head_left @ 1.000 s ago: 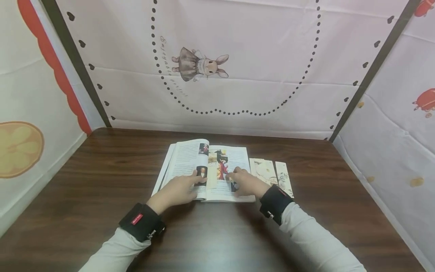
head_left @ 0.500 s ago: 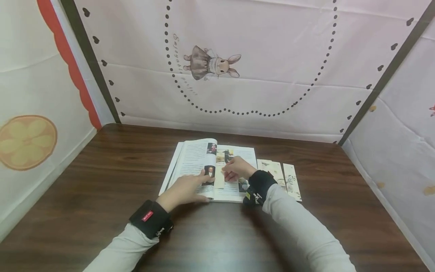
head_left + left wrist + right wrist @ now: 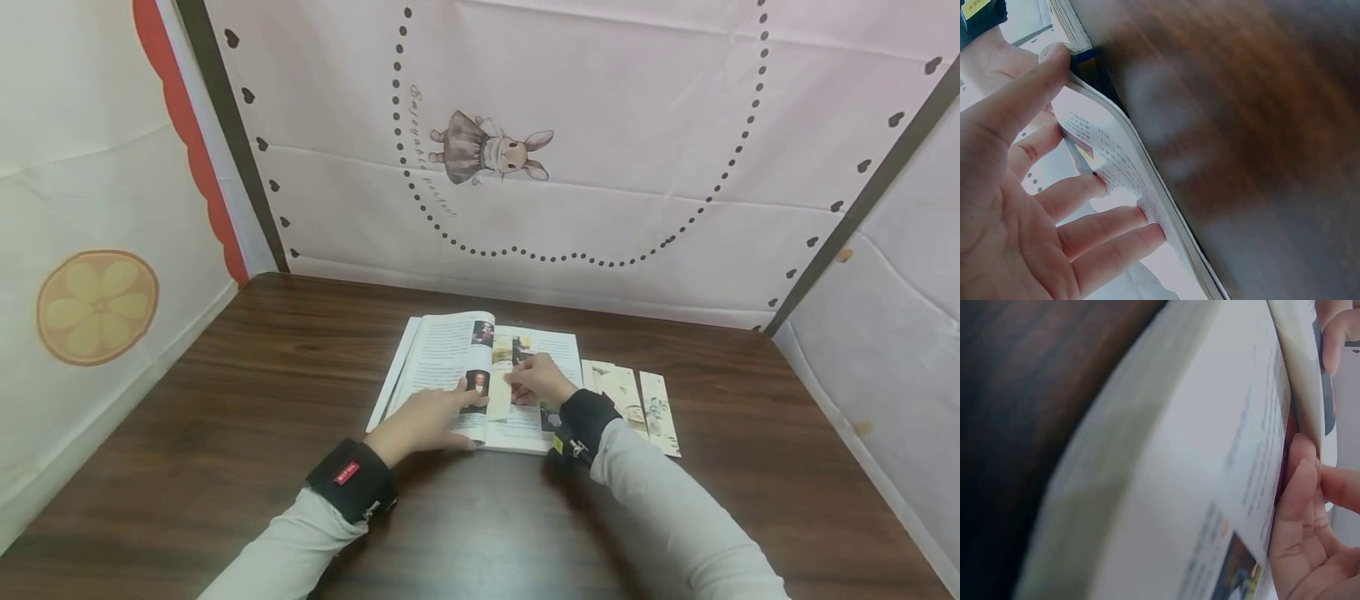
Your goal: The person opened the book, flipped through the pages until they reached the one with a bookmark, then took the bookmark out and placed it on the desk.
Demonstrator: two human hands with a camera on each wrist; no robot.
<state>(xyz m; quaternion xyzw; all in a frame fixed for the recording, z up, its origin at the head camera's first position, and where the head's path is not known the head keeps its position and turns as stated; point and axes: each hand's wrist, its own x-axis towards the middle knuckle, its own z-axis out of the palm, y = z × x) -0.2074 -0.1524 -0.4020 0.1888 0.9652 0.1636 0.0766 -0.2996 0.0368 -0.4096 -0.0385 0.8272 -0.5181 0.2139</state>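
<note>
An open book (image 3: 444, 354) lies on the table, with text and small portraits on its pages. My left hand (image 3: 430, 419) rests on the left page with its fingers extended; the left wrist view shows those fingers (image 3: 1107, 231) straight against the printed page. A narrow cream bookmark (image 3: 498, 406) stands along the gutter over the right page. My right hand (image 3: 546, 380) pinches its edge between thumb and fingers, and in the right wrist view the bookmark (image 3: 1307, 375) is raised off the page. The bookmark's far part shows a printed pattern.
Right of the book lie more cream printed cards (image 3: 621, 390), one a narrow strip (image 3: 660, 412), partly behind the right wrist. The dark wooden table (image 3: 300, 358) reaches back to a white patterned cloth wall (image 3: 600, 150).
My right hand has gone from touching the right page to gripping the bookmark, whose near end has shifted a little. The left hand stays on the left page. The head view has turned left.
</note>
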